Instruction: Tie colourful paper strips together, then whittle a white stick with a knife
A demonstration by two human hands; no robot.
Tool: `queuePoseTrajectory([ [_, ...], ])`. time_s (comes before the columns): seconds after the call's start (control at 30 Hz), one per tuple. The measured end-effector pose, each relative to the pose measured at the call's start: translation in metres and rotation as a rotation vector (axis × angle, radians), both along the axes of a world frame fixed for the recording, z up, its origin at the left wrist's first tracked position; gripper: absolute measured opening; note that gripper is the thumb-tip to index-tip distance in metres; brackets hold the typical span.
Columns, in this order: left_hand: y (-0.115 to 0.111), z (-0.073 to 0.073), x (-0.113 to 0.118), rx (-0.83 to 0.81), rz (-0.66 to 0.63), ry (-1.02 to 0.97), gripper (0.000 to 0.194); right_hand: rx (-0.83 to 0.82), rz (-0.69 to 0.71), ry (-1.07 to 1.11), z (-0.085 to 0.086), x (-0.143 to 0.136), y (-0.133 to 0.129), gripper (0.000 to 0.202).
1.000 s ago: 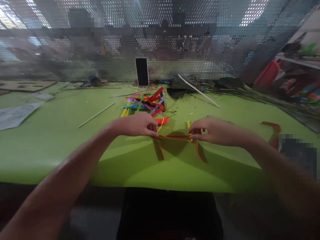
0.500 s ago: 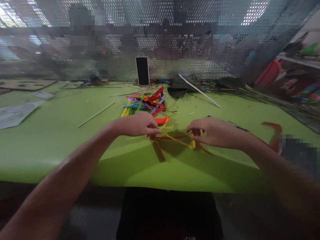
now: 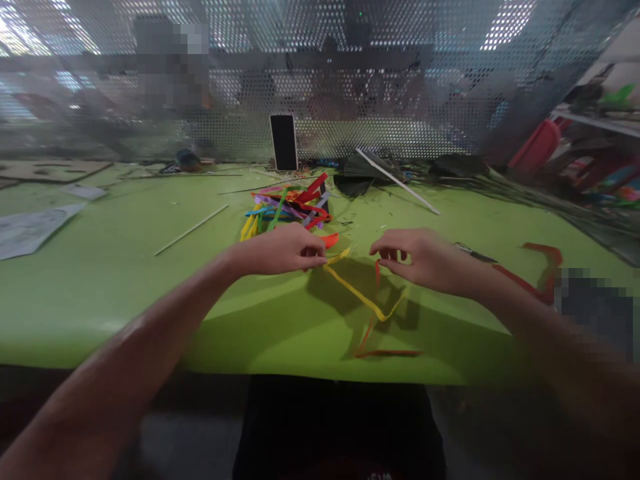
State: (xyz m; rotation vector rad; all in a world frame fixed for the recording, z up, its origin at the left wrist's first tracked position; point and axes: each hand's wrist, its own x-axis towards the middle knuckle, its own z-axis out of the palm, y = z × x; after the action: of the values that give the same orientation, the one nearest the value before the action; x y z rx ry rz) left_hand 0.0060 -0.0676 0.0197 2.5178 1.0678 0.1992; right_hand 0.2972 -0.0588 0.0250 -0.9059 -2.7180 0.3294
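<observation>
The left hand (image 3: 300, 250) pinches a yellow strip (image 3: 355, 291) between thumb and fingers; the right hand (image 3: 420, 257) pinches an orange strip (image 3: 390, 353) by its end. Both trail, bent, over the counter (image 3: 125, 280). Light tension and separated tails should limit tangling with the colourful pile (image 3: 287, 207) beyond.

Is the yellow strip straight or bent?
Bent: the yellow strip slopes down from the left hand, then turns sharply upward.
</observation>
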Motion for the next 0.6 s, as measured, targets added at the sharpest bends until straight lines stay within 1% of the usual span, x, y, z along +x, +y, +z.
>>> queuePoseTrajectory([
  [0.07, -0.001, -0.001, 0.001, 0.029, 0.002, -0.001, 0.026, -0.004, -0.044, -0.021, -0.001, -0.002, 0.0, 0.022],
  [0.17, -0.004, 0.002, 0.0, 0.042, 0.003, -0.027, 0.021, -0.025, -0.098, -0.059, -0.001, -0.002, 0.0, 0.022],
  [0.23, -0.007, 0.005, 0.0, 0.04, -0.02, -0.05, 0.021, -0.055, -0.058, -0.061, 0.001, -0.001, 0.0, 0.024],
  [0.3, -0.008, 0.006, 0.001, 0.028, -0.071, -0.052, 0.026, -0.088, 0.044, -0.045, 0.002, -0.001, 0.0, 0.025],
  [0.33, -0.008, 0.005, 0.002, 0.029, -0.093, -0.044, 0.027, -0.104, 0.097, -0.043, 0.002, -0.001, 0.0, 0.024],
  [0.4, -0.008, 0.0, 0.006, 0.07, -0.109, -0.022, 0.022, -0.12, 0.165, -0.058, 0.0, -0.002, 0.0, 0.018],
  [0.5, -0.008, -0.007, 0.013, 0.152, -0.118, -0.034, 0.015, -0.122, 0.185, -0.075, -0.006, -0.004, 0.001, 0.012],
  [0.6, -0.012, -0.009, 0.019, 0.133, -0.174, -0.11, 0.015, -0.083, 0.153, -0.016, -0.012, -0.002, 0.006, 0.016],
])
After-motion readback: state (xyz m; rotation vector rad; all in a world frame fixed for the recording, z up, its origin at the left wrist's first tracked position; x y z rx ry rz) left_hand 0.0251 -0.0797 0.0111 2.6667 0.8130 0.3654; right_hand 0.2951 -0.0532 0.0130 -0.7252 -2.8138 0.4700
